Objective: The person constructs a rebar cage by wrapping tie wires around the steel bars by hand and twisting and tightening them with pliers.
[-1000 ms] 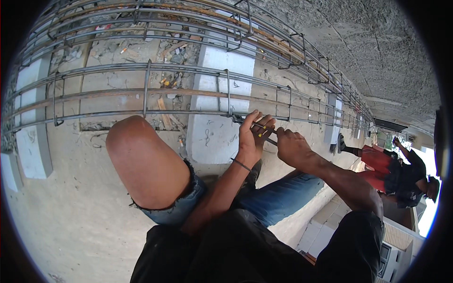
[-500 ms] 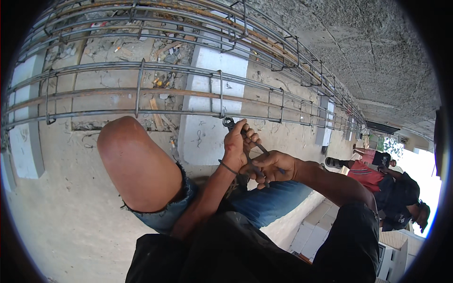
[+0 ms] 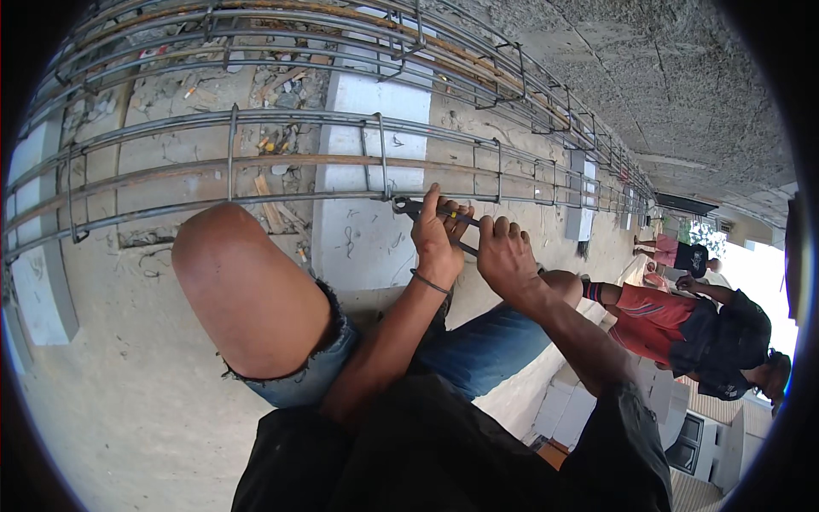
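A pair of dark pincers [image 3: 411,207] has its jaws at the lower bar of a rebar cage [image 3: 299,197], close to where a stirrup [image 3: 383,154] meets that bar. My left hand [image 3: 439,236] grips the pincers just behind the jaws, with its index finger stretched out and the other fingers curled. Around the handle ends my right hand [image 3: 508,261] is closed, its back turned up. Whether the jaws hold a wire is too small to make out.
A second rebar cage [image 3: 478,61] runs behind the first, beside a rough concrete wall [image 3: 648,94]. White blocks [image 3: 363,243] lie beneath the bars. Wood scraps [image 3: 271,203] and rubble litter the ground. To the right are a person in red shorts [image 3: 653,320] and another person [image 3: 682,256] beyond.
My right hand has turned over and moved farther away, and the pincers' handles lie flatter and closer together. The view has shifted slightly. The person in red shorts has changed posture.
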Demonstrator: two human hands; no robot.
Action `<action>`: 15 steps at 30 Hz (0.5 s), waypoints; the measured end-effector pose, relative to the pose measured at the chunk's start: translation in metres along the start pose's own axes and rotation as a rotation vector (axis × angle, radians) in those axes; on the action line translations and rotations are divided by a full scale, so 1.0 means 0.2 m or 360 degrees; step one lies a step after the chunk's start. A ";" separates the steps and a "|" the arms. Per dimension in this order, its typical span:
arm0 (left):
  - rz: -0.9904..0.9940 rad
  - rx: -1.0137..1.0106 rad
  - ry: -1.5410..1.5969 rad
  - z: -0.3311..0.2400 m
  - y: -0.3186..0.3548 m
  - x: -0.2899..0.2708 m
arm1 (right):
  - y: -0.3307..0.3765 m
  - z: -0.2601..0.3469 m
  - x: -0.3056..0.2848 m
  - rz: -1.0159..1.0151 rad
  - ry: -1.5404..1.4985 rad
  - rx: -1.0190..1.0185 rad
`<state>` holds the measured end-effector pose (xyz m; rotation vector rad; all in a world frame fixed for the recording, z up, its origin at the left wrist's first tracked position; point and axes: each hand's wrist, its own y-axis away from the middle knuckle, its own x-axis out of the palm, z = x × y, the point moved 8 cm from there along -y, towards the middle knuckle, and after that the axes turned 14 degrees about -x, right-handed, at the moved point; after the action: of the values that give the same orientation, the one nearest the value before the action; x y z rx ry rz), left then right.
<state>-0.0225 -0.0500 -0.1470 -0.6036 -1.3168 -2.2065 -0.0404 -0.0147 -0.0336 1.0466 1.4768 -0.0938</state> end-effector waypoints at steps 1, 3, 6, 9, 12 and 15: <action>-0.0103 -0.0026 -0.0016 0.04 0.02 -0.02 | 0.07 0.03 0.04 -0.0047 -0.0031 0.0134; -0.0224 -0.0040 -0.0037 0.02 0.05 -0.06 | 0.10 0.09 0.02 -0.0036 -0.0315 0.0094; -0.0203 -0.0029 -0.0222 -0.05 0.09 -0.06 | 0.02 0.01 -0.01 0.0563 -0.1283 0.0034; -0.0042 -0.0211 -0.0200 -0.04 0.09 -0.05 | 0.12 0.16 0.07 0.1246 -0.2578 0.0372; 0.0040 -0.0298 -0.0328 -0.03 0.12 -0.06 | 0.17 0.31 0.11 0.1421 -0.3339 0.0765; 0.0138 -0.0305 -0.0272 -0.04 0.12 -0.06 | 0.11 0.22 0.16 0.1210 -0.2347 0.0433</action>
<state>0.0009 -0.0650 -0.1404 -0.9218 -1.1433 -2.2659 0.0129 -0.0119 -0.0601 1.2208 -0.2872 -0.4173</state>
